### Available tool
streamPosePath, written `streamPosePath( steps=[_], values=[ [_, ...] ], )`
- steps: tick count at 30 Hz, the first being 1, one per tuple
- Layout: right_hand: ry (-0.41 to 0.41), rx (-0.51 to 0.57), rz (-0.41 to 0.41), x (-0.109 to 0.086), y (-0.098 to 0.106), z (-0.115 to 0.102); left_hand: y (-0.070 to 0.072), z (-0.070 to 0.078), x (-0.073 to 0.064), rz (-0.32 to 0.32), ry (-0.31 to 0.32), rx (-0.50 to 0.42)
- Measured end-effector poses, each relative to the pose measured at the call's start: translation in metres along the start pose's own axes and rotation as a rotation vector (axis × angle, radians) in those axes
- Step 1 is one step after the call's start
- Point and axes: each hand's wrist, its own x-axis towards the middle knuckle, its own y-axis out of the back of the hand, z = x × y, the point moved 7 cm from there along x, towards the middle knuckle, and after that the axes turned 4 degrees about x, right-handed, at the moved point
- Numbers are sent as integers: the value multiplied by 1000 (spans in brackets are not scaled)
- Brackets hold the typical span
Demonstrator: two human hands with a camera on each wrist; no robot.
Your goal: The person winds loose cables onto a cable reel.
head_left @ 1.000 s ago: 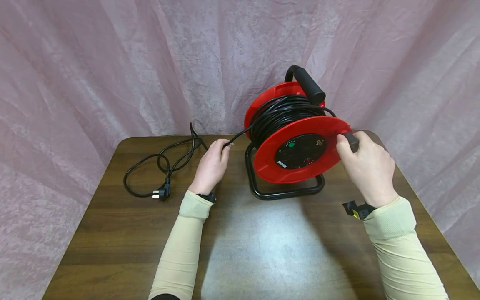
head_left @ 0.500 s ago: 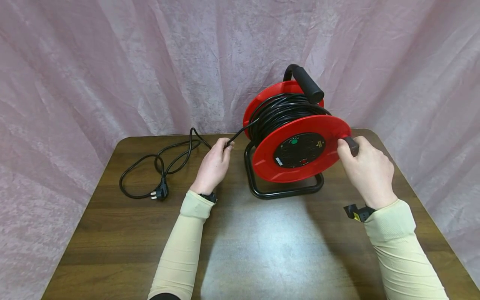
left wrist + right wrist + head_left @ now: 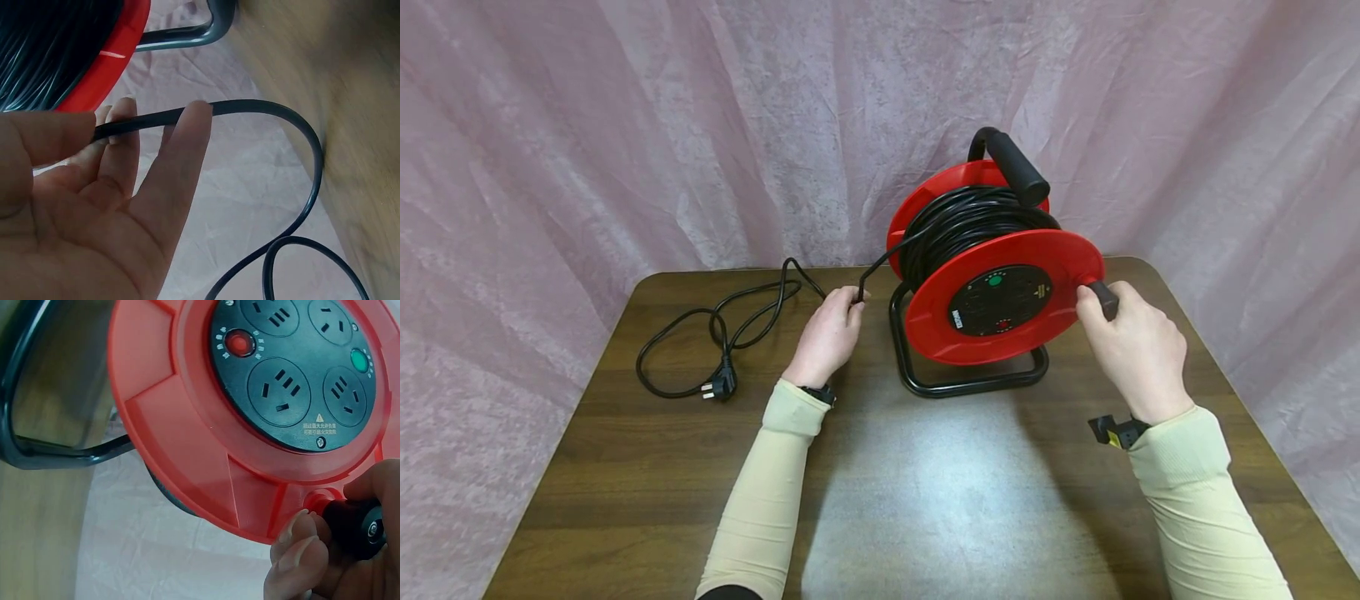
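Head view shows a red cable reel (image 3: 917,329) standing on its black tubular frame (image 3: 973,388), right of centre toward the back of a wood-grain table (image 3: 625,483). Between its two red flanges the drum carries many turns of black cable (image 3: 977,218), heaped thickly around the middle. One strand leaves the winding on its left side and slants down to the left hand (image 3: 827,332), which has it pinched; the left wrist view shows the strand passing between thumb and fingers. Beyond that hand the cable lies in loose, crossing loops on the table's left part, ending in a black plug (image 3: 722,383) with its metal pins facing left.

The right hand (image 3: 1138,346) grasps the black crank knob (image 3: 1103,300) on the near flange, thumb on one side and fingers on the other. Set into that flange is a round black panel (image 3: 1000,300); the right wrist view shows sockets (image 3: 279,392) in it, a red button (image 3: 240,342) and a green one. A padded carry handle (image 3: 1017,169) juts above the drum.
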Motion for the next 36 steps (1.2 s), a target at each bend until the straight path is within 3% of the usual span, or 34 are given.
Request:
streamPosePath(
  steps=[13, 20, 25, 36],
  values=[
    [-1, -13, -61, -4, -14, 11, -6, -5, 0, -45, 31, -43],
    [-2, -24, -95, -8, -26, 20, -8, -2, 1, -62, 0, -39],
    [6, -30, -112, -11, -34, 23, -7, -3, 0, -52, 8, -38],
    [11, -22, -112, -19, -48, 28, -4, 6, 1, -20, -46, -66]
  ],
)
